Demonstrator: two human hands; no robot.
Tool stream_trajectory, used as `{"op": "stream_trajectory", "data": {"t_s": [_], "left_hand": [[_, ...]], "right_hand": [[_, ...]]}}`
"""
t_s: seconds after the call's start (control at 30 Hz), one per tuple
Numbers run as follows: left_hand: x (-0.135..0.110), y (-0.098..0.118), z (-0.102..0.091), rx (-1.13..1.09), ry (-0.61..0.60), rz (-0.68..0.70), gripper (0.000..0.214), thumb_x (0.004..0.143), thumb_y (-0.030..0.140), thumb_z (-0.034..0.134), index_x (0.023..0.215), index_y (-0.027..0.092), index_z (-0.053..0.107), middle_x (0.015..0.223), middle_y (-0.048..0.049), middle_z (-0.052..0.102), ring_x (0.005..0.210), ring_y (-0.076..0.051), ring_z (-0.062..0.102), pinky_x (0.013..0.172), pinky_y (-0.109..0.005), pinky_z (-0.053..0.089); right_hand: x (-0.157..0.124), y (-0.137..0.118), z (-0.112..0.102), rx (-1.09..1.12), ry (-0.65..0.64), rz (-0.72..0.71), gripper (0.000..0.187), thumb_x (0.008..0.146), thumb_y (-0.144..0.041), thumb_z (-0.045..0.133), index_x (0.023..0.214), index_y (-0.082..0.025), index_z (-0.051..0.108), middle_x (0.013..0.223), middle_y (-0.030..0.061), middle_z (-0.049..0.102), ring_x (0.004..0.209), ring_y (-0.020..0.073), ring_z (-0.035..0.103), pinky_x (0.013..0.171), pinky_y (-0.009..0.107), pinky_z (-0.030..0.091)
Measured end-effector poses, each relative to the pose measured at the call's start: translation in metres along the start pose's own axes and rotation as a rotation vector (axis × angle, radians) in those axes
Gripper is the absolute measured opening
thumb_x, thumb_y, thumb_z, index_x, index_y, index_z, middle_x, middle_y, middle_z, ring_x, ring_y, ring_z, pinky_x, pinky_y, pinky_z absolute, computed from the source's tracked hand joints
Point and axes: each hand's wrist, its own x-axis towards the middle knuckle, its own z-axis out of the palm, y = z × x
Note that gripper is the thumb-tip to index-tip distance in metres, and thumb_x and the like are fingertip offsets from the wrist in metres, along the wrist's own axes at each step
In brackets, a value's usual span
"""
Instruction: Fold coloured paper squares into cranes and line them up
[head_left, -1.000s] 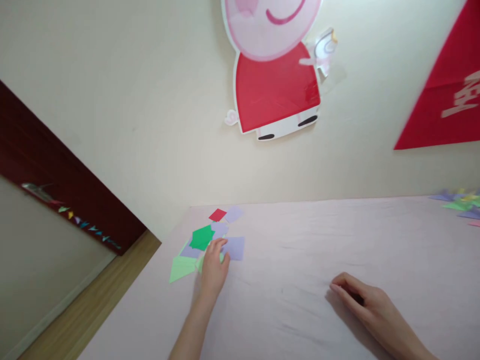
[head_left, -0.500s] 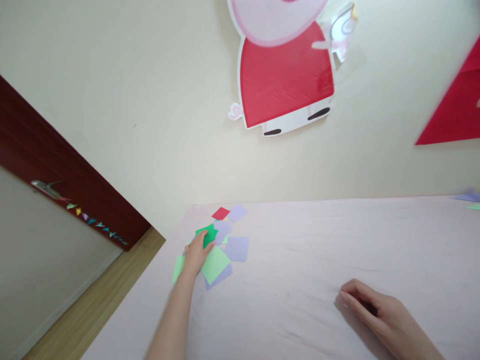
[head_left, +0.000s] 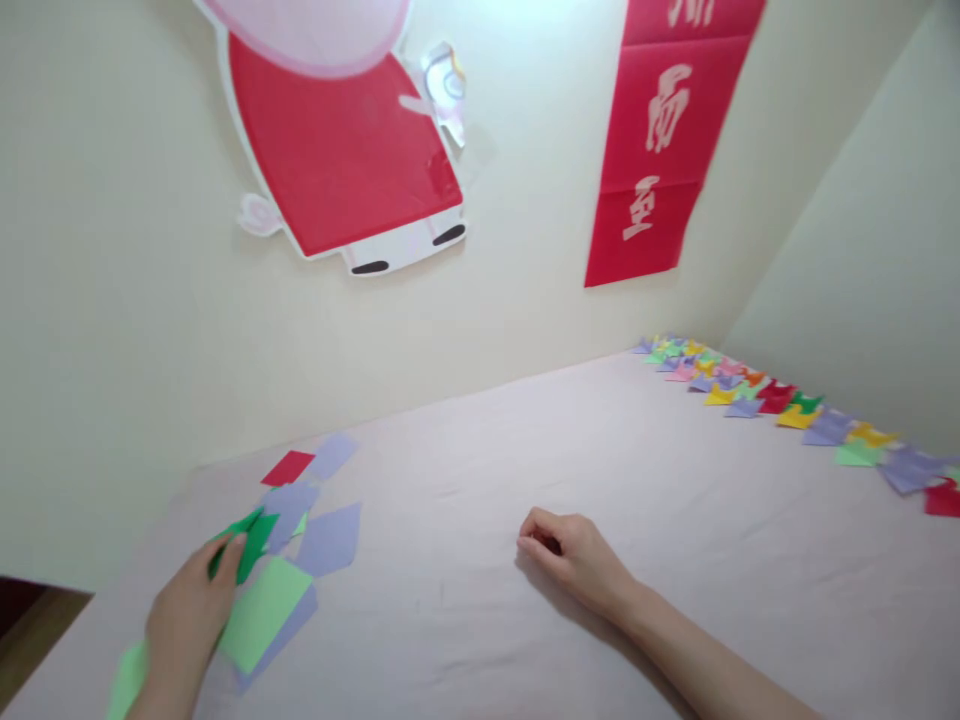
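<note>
Dark green square paper [head_left: 258, 546] is pinched between the thumb and fingers of my left hand [head_left: 196, 600], and its edge is raised. Around that hand lie loose paper squares: a light green square [head_left: 271, 606], a lilac square [head_left: 330, 538], and a red square [head_left: 288, 468]. Another light green piece [head_left: 129, 680] is partly hidden beneath my left wrist. My right hand [head_left: 577, 555] rests on its side on the pale cloth, apart from the papers. Its fingers are curled in loosely, and nothing shows in them.
Rows of folded, coloured paper pieces [head_left: 750, 385] run along the right side of the pale cloth-covered surface [head_left: 465, 470]. On the wall behind are a pig cutout [head_left: 345, 150] in red and a red banner [head_left: 645, 200] with white characters.
The view has turned right, bringing the rows of folded paper and the banner into sight. My left hand now lifts the dark green paper's edge; my right hand stays curled on the cloth.
</note>
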Motion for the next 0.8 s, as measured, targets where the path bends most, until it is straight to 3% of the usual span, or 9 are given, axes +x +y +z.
{"op": "stream_trajectory", "data": {"t_s": [0.13,0.2,0.3,0.4,0.43,0.5,0.57,0.67,0.8], "left_hand": [[0.005,-0.012,0.006,-0.001,-0.052,0.145,0.039,0.091,0.057,0.03,0.098,0.029,0.056,0.099,0.0003,0.071,0.104,-0.033,0.063,0.088,-0.047,0.051],[0.007,-0.02,0.007,0.017,-0.052,0.126,0.036,0.09,0.055,0.034,0.097,0.028,0.057,0.092,0.0022,0.069,0.097,-0.029,0.064,0.085,-0.042,0.051],[0.01,-0.029,0.005,0.069,-0.005,0.038,0.03,0.088,0.051,0.042,0.08,0.026,0.056,0.065,0.0058,0.058,0.075,-0.023,0.063,0.069,-0.035,0.051],[0.0,-0.018,-0.007,-0.018,0.122,0.166,0.037,0.088,0.053,0.044,0.069,0.023,0.053,0.057,0.0044,0.052,0.065,-0.021,0.058,0.061,-0.033,0.048],[-0.01,-0.007,-0.013,-0.075,0.281,0.164,0.035,0.089,0.053,0.043,0.072,0.024,0.056,0.063,0.0053,0.057,0.068,-0.021,0.059,0.064,-0.035,0.049],[-0.039,0.029,-0.023,-0.179,0.376,0.422,0.028,0.092,0.046,0.044,0.085,0.024,0.061,0.093,0.0034,0.066,0.088,-0.023,0.062,0.077,-0.039,0.05],[-0.081,0.075,-0.027,-0.243,0.355,0.721,0.019,0.093,0.034,0.05,0.09,0.021,0.064,0.109,-0.0033,0.063,0.102,-0.025,0.058,0.087,-0.041,0.048],[-0.148,0.144,-0.016,-0.387,0.168,0.983,0.027,0.09,0.008,0.047,0.098,0.024,0.068,0.101,-0.0044,0.062,0.09,-0.019,0.057,0.08,-0.033,0.047],[-0.21,0.197,0.0,-0.365,-0.09,1.065,0.02,0.089,0.01,0.058,0.1,0.025,0.067,0.094,-0.0022,0.062,0.082,-0.018,0.055,0.071,-0.03,0.046]], "right_hand": [[0.001,0.004,0.001,0.01,0.013,-0.004,0.018,0.087,-0.028,0.051,0.075,-0.02,0.063,0.061,-0.0033,0.06,0.057,0.0123,0.051,0.059,0.023,0.035],[0.002,0.004,0.001,0.017,0.011,-0.01,0.018,0.087,-0.028,0.051,0.076,-0.021,0.063,0.061,-0.0035,0.059,0.057,0.012,0.05,0.059,0.023,0.035],[0.003,0.005,0.001,0.034,0.005,-0.006,0.018,0.087,-0.028,0.051,0.075,-0.02,0.063,0.059,-0.004,0.058,0.056,0.0117,0.049,0.058,0.023,0.034],[0.001,0.006,0.0,0.058,0.002,-0.01,0.018,0.087,-0.027,0.051,0.074,-0.02,0.061,0.058,-0.0042,0.056,0.055,0.0117,0.049,0.056,0.023,0.035],[0.0,0.007,0.0,0.069,0.007,-0.022,0.019,0.089,-0.027,0.05,0.075,-0.02,0.061,0.059,-0.004,0.056,0.056,0.0119,0.049,0.057,0.024,0.036],[-0.002,0.01,0.0,0.109,0.048,-0.055,0.02,0.092,-0.028,0.048,0.078,-0.021,0.061,0.062,-0.0031,0.057,0.057,0.0125,0.052,0.057,0.024,0.039],[-0.004,0.012,0.0,0.107,0.158,-0.119,0.015,0.094,-0.027,0.048,0.092,-0.021,0.062,0.072,-0.0006,0.063,0.062,0.0137,0.056,0.059,0.024,0.044],[-0.006,0.012,-0.001,-0.032,0.28,-0.368,0.023,0.093,-0.018,0.048,0.113,-0.023,0.058,0.102,0.0064,0.066,0.09,0.0181,0.061,0.077,0.029,0.05],[-0.011,0.008,-0.004,-0.268,0.208,-0.521,0.03,0.088,-0.009,0.052,0.112,-0.025,0.059,0.112,0.0074,0.063,0.104,0.0222,0.058,0.087,0.035,0.049]]}}
